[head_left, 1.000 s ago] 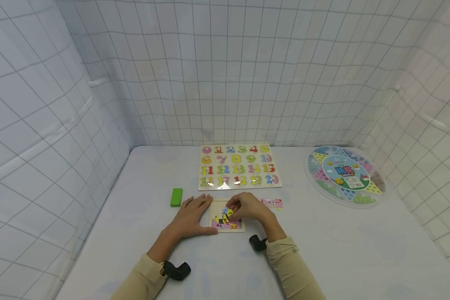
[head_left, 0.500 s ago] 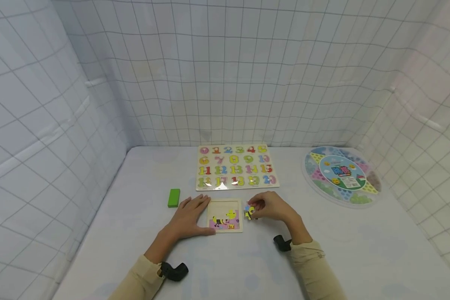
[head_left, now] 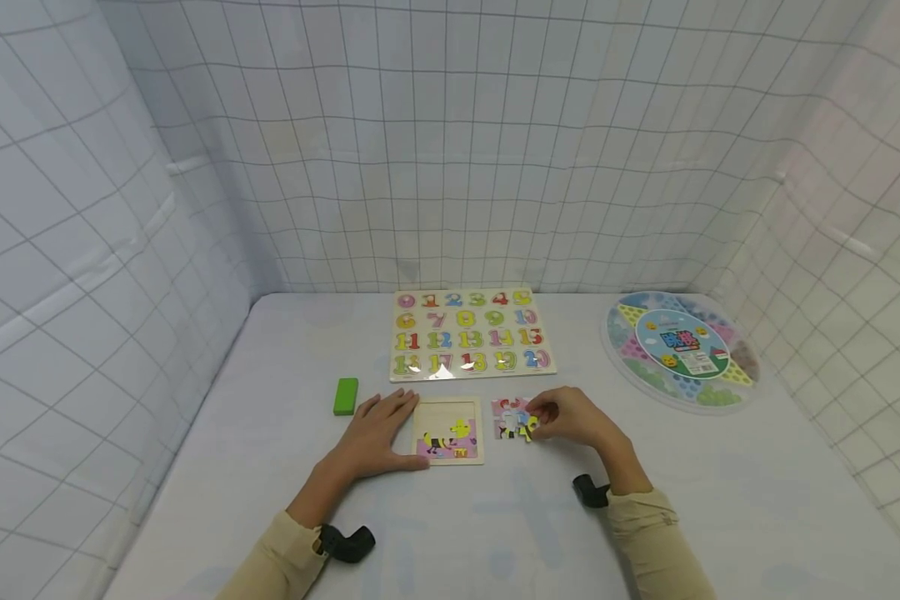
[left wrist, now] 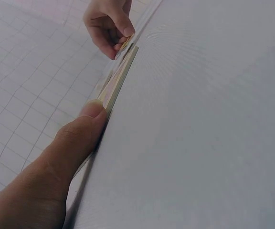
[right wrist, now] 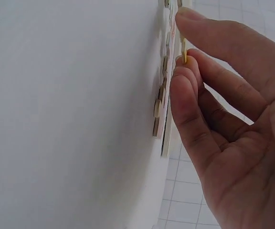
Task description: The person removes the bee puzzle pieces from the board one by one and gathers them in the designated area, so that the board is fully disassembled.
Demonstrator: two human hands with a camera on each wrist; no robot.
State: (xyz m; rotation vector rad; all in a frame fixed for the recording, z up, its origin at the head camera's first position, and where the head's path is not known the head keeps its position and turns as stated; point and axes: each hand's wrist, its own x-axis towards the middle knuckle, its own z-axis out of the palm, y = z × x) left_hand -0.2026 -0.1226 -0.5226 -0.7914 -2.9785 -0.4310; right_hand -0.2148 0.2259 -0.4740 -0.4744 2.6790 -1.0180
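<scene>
My left hand (head_left: 375, 437) lies flat on the left side of a small wooden puzzle tray (head_left: 482, 433), fingers spread along the edge. In the left wrist view its thumb (left wrist: 78, 138) presses the tray's near edge. The tray's lower part holds pink, yellow and black pieces; its upper part shows bare wood. To the right of the tray, my right hand (head_left: 573, 417) pinches a yellow, black and blue jigsaw piece (head_left: 530, 427) between thumb and fingers. It is low over a group of loose jigsaw pieces (head_left: 506, 417), partly overlapping them. The right wrist view shows the pinched piece's thin edge (right wrist: 184, 47).
A number puzzle board (head_left: 472, 333) lies behind the tray. A green block (head_left: 346, 397) sits left of my left hand. At the back right lies a round, colourful board in clear wrapping (head_left: 682, 350). Gridded white cloth walls (head_left: 420, 167) enclose the table.
My right hand has lifted a piece off the tray and carried it right to the loose pieces, uncovering the tray's upper right. My left hand stays at the tray.
</scene>
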